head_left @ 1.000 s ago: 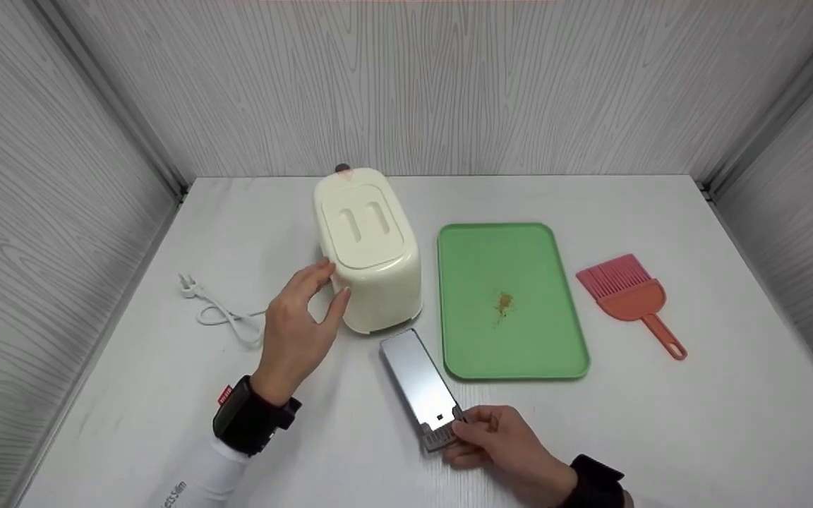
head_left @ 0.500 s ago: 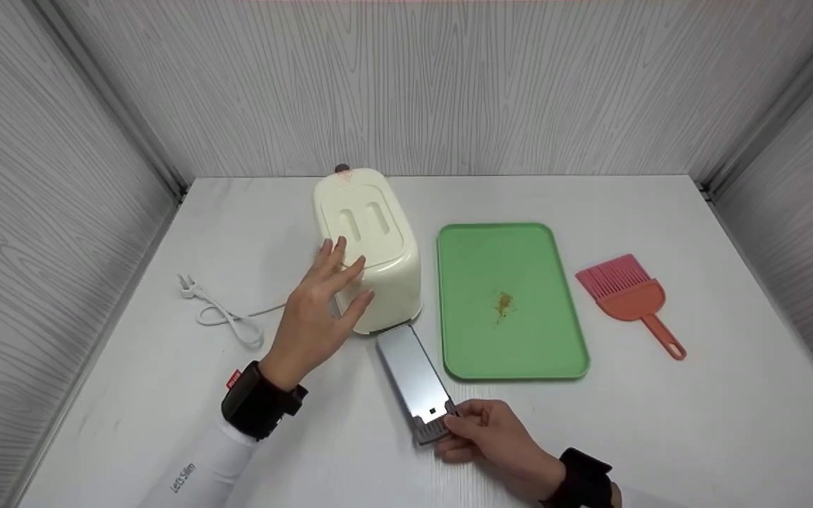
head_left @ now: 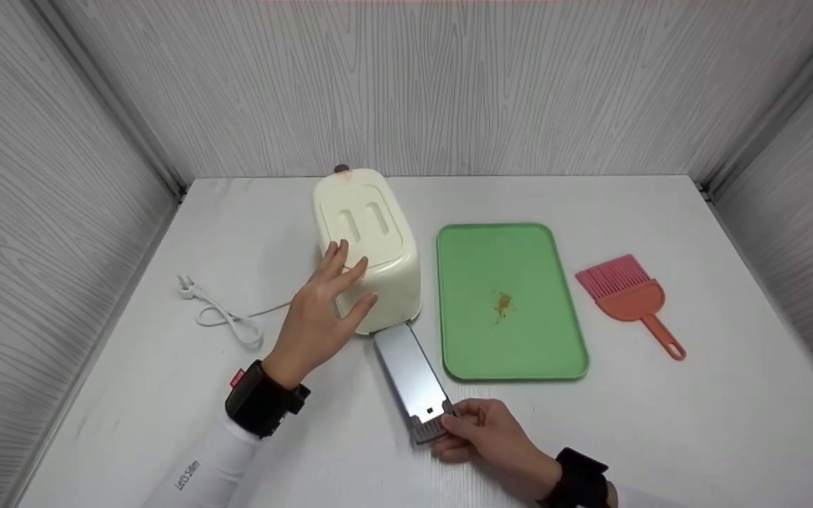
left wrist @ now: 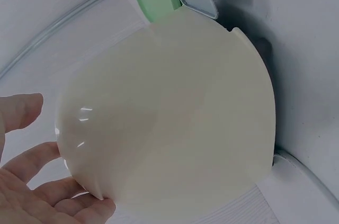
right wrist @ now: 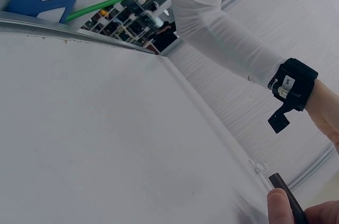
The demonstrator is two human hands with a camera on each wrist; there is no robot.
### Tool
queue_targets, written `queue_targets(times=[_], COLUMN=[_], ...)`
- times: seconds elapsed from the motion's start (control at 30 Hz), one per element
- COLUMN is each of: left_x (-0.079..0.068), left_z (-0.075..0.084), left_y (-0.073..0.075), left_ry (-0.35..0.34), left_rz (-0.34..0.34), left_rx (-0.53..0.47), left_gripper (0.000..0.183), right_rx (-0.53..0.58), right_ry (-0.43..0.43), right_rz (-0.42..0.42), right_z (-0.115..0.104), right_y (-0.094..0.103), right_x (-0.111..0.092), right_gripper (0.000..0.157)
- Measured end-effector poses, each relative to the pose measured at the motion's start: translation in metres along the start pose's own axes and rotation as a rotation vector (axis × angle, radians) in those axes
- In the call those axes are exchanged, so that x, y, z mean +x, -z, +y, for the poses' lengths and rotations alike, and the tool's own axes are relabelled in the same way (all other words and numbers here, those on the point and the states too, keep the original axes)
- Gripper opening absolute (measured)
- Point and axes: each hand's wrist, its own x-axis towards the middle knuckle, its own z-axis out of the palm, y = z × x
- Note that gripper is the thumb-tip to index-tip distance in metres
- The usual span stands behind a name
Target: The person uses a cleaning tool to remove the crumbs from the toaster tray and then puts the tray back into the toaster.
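A cream toaster (head_left: 392,293) with a closed lid stands on the table, its near end towards me. My left hand (head_left: 313,321) lies along its upper left edge, fingers spread and fairly straight; the left wrist view shows its fingertips at the rounded edge of the toaster (left wrist: 175,113). With thumb and fingers, my right hand (head_left: 488,437) pinches the ribbed dark end of a silver crumb tray (head_left: 410,374). The tray's far end meets the slot at the toaster's base. Only the dark edge of the crumb tray (right wrist: 288,197) shows in the right wrist view.
A green serving tray (head_left: 466,353) with a small heap of brown crumbs (head_left: 504,305) lies right of the toaster. Further right is a pink-bristled brush (head_left: 618,276) in an orange dustpan (head_left: 632,302). The white power cord (head_left: 219,310) lies at the left.
My left hand has moved right and up onto the toaster's edge. My right hand has shifted the crumb tray slightly forward and left, up to the toaster's base.
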Motion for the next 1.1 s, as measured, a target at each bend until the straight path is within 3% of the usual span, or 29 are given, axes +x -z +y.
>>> queue_targets(times=[0.63, 1.1], left_x=[-0.0007, -0.0009], left_z=[0.0003, -0.0006], left_y=[-0.0015, -0.0026], left_ry=[-0.012, -0.020], left_rz=[0.011, 0.019], left_rx=[0.003, 0.010], left_gripper=[0.051, 0.052], right_rx=[0.005, 0.023], right_ry=[-0.011, -0.066], right_rz=[0.019, 0.067], right_z=[-0.0024, -0.0053], right_y=[-0.0001, -0.0051], right_x=[0.0018, 0.0074], right_gripper=[0.024, 0.027])
